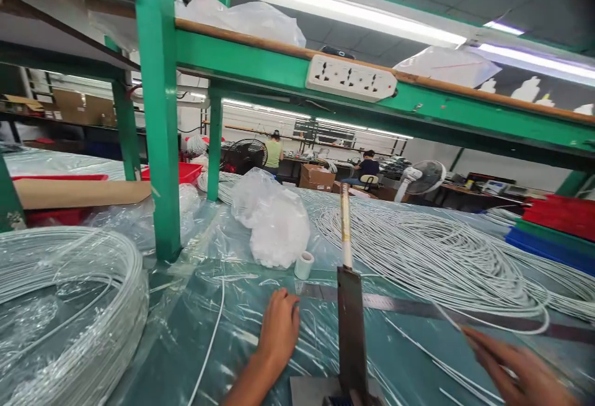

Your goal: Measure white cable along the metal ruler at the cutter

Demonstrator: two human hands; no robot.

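- Nearest the lens, the left hand [279, 325] lies knuckles-up on the plastic-covered surface [223, 331], grip loosely curled, holding nothing.
- Right hand [515, 366] is blurred at the lower right; white cable strands [446, 369] run beside its fingers, though whether its grip has hold of one cannot be told.
- Between the hands stands a dark upright blade [351, 331] with a pale handle [345, 226].
- Behind it lie a metal ruler [418, 308], a tape roll [304, 265] and a spread cable coil [432, 257].
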